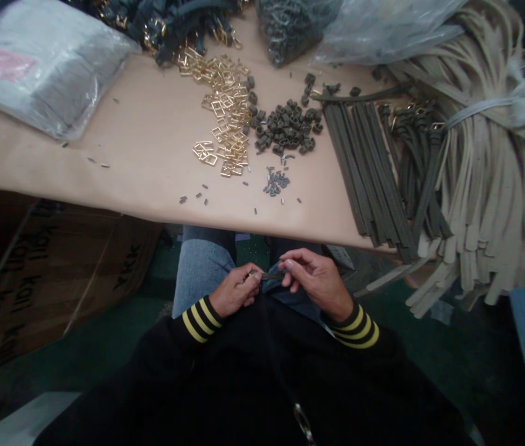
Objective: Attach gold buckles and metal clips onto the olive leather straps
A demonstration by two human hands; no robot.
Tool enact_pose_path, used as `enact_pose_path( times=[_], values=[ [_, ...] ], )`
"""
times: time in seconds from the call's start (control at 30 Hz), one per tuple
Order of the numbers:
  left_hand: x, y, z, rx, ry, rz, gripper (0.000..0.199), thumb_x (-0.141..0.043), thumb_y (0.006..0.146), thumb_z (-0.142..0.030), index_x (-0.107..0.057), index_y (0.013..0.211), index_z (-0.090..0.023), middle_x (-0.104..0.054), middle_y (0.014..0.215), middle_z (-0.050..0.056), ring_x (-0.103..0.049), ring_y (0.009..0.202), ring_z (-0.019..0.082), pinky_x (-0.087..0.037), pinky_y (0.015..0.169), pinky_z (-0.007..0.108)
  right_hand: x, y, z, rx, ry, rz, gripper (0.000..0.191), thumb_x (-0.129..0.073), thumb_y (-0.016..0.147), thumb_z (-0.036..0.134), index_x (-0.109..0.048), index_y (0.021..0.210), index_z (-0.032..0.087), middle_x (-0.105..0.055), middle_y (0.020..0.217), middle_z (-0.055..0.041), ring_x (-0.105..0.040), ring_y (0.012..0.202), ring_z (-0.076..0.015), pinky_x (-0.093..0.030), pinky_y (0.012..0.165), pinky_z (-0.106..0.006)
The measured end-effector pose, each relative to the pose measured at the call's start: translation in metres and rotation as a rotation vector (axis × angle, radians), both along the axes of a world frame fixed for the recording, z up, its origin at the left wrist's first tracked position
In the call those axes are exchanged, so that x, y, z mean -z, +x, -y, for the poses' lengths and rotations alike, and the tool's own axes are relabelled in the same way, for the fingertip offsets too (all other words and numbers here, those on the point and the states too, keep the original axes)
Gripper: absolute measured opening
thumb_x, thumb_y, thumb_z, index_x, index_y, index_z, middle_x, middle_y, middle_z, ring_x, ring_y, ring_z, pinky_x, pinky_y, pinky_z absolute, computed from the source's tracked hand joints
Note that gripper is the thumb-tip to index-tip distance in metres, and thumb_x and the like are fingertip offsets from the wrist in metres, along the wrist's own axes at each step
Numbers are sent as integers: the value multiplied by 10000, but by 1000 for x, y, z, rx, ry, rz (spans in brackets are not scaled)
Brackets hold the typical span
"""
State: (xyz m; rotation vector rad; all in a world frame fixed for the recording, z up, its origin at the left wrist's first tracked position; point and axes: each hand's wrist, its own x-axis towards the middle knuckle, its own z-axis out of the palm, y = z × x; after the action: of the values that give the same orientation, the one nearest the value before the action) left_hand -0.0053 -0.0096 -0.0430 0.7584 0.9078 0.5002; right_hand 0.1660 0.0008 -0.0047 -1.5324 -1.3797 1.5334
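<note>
Over my lap, below the table's front edge, both hands hold a dark strap (272, 275) stretched between them. My left hand (237, 289) pinches its left end, where a small metal buckle seems to show at the fingertips. My right hand (316, 279) has its thumb and fingers at the strap's right part. On the table (151, 148) lie gold buckles (225, 114), a pile of dark strap loops (288, 127) and small dark metal pieces (275, 181). Dark straps (364, 167) lie side by side to the right.
A plastic-wrapped package (44, 68) lies at the table's left. Bundled beige straps (490, 161) hang over the right edge. Finished-looking dark straps (164, 25) and a clear bag (295, 28) are at the back. A cardboard box (58, 266) stands below left.
</note>
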Motion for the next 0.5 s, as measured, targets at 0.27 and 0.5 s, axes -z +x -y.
enact_pose_path(
  times=[0.27,0.5],
  values=[
    [-1,0,1,5,6,25,320,-493,728,-453,-428,764,-142,-326,476,-97,-275,391,27,-269,340,137,-12,25,-9,-524,226,514,135,-515,777,237,-573,828,126,-600,764,-70,-555,731,-188,-423,660,-309],
    [-9,2,0,105,126,-96,291,-451,746,-428,-453,772,-138,-324,454,-98,-293,353,37,-259,346,161,-9,13,-3,-607,-242,87,160,-392,819,248,-468,730,140,-565,621,-15,-500,473,-90,-370,458,-196]
  ],
)
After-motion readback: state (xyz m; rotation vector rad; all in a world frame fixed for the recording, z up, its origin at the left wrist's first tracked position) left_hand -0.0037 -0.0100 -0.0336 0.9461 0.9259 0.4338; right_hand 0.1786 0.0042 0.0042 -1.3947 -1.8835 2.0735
